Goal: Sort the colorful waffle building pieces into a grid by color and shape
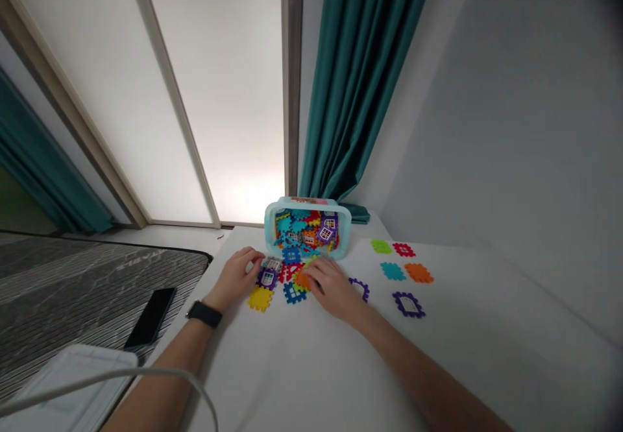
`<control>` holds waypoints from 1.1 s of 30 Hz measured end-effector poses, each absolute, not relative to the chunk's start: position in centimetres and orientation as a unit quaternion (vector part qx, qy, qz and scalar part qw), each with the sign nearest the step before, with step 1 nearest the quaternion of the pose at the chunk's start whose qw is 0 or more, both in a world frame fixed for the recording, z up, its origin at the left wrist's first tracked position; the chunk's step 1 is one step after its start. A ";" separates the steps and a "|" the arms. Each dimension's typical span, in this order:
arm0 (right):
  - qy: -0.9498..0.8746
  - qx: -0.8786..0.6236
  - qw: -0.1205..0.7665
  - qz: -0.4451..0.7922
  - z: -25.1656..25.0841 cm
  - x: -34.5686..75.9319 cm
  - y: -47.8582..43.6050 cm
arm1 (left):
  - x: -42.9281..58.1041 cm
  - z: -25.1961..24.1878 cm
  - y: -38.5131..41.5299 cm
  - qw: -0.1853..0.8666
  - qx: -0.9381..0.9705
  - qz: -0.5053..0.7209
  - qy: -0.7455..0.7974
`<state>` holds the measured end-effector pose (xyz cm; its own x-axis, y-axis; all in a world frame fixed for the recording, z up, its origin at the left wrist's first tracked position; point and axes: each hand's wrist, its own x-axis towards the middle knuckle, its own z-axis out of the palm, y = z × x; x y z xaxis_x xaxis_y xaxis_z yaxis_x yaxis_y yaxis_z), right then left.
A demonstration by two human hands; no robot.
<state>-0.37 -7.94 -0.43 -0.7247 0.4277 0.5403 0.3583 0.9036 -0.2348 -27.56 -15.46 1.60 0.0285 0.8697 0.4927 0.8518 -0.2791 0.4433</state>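
Among a cluster of notched plastic building tiles, my right hand (331, 284) pinches an orange tile (302, 281), which overlaps a yellow-green piece. My left hand (237, 274) rests at the cluster's left side, thumb and forefinger apart, by a grey window tile (272, 264) and a purple window tile (267, 279). A yellow tile (260, 299) lies below the purple one. Red pieces (288, 272) sit in the middle, with a blue window tile (292, 255) above and another blue tile (294, 293) below. My right fingers partly hide the pieces under them.
Behind the cluster, a light-blue tub (346, 232) on its side holds many tiles. To the right lie green (381, 246), red (403, 250), teal (392, 271), orange (419, 273) and purple (409, 305) tiles. A phone (150, 318), white lid (73, 386) and cable (160, 372) are at left.
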 end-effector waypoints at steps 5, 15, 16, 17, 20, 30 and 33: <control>-0.940 -0.192 0.284 -0.002 -1.5 -1.1 -10.5 | -28.6 0.7 -16.0 0.047 0.713 0.351 0.605; -0.933 -0.200 0.298 0.028 -2.1 -0.7 -10.7 | -28.5 -0.1 -16.6 0.041 0.757 0.247 0.604; -0.933 -0.199 0.299 0.030 -2.1 -0.7 -10.7 | -28.4 -0.4 -16.5 0.040 0.758 0.241 0.605; -0.932 -0.199 0.300 0.031 -2.1 -0.7 -10.7 | -28.3 -0.7 -16.4 0.040 0.757 0.238 0.607; -0.931 -0.203 0.302 0.035 -2.1 -0.7 -10.7 | -28.0 -1.2 -16.2 0.039 0.748 0.240 0.618; -0.935 -0.199 0.291 0.050 -2.3 -0.7 -10.6 | -27.3 -1.8 -15.6 0.047 0.725 0.312 0.611; -0.934 -0.196 0.293 0.056 -2.4 -0.7 -10.5 | -27.0 -1.3 -15.6 0.068 0.710 0.346 0.609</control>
